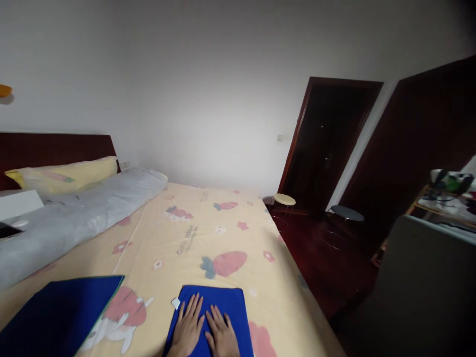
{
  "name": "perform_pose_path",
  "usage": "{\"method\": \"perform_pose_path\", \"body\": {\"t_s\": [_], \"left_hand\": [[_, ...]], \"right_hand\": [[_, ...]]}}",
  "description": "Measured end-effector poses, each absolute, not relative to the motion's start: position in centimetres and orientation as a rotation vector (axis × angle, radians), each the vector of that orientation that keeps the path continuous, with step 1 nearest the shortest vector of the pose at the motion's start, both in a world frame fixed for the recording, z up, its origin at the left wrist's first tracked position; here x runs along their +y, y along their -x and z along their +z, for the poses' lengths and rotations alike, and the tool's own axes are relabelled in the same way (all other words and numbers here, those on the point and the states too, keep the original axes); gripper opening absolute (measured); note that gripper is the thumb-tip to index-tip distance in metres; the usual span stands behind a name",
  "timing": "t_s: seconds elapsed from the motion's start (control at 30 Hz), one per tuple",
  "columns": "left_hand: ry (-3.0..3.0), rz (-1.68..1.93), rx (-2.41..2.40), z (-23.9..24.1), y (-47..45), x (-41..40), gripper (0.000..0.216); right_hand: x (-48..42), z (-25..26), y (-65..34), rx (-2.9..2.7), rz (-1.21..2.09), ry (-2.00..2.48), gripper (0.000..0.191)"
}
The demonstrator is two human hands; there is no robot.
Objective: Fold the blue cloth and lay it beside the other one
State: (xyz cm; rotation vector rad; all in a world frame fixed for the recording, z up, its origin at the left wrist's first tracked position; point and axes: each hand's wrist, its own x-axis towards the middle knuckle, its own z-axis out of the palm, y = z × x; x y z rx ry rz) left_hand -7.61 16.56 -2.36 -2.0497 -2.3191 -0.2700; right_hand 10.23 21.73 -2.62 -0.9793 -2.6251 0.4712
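Both of my hands lie flat, fingers spread, holding nothing: my left hand (188, 327) and my right hand (222, 334) press side by side on the folded blue cloth (223, 302) near me on the bed (223, 223). Left lies a dark blue cloth (59, 312).

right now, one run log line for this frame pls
left hand flat on folded blue cloth | right hand flat beside it | cloth on bed sheet | darker blue cloth left
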Motion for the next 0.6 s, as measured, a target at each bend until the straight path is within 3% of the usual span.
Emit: {"method": "perform_pose_path", "body": {"t_s": [0.23,0.47,0.6], "left_hand": [[1.841,-0.15,-2.6,-0.7,13.0,18.0,0.06],[1.776,-0.169,-2.447,-0.5,12.2,18.6,0.06],[1.907,-0.324,-2.239,-2.2,8.0,17.8,0.057]], "right_hand": [[28.9,-2.5,-14.2,-2.42,0.39,1.574,0.066],[29.0,-1.9,-14.2,-2.43,0.329,1.582,0.073],[25.7,-3.3,-12.1,-2.408,0.213,1.392,0.064]]}}
